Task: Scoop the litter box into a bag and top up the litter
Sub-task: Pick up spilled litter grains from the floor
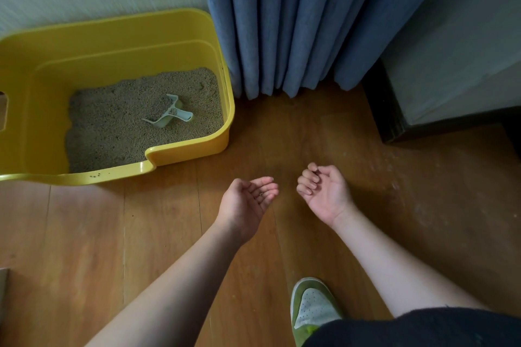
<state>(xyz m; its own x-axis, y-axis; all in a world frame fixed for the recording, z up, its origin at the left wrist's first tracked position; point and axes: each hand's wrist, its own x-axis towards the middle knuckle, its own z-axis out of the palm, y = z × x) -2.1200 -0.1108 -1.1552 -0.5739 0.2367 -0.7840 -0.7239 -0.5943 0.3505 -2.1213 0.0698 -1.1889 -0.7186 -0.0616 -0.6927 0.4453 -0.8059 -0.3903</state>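
item one, far left: litter box [194,27], yellow, on the wooden floor [158,234] against the wall, low entry lip facing me. i note a few stray pellets on that lip.

item two, inside it: litter [112,127], grey-brown, spread unevenly, banked toward the far right corner and thinner near the lip.

item three, on the litter right of centre: scoop [172,113], pale, lying half sunk with pellets on it. nobody holds it.

item four, centre: left hand [248,200], palm up, fingers relaxed and slightly cupped, with a few pellets resting on the fingers. it grips nothing.

item five, just beside it: right hand [324,191], palm up, fingers loosely curled inward. i see nothing in it, so i log it as released.

item six, behind: blue curtain [296,22], hanging to the floor right beside the box.

item seven, bottom: green shoe [313,310].

no bag and no spare litter in view.

working note: i judge the step in hand is clearing loose pellets before taking up the scoop. to do it well i would tip the left palm over the litter, not the floor, then lift the scoop by its handle, keeping it level and clear of the curtain.
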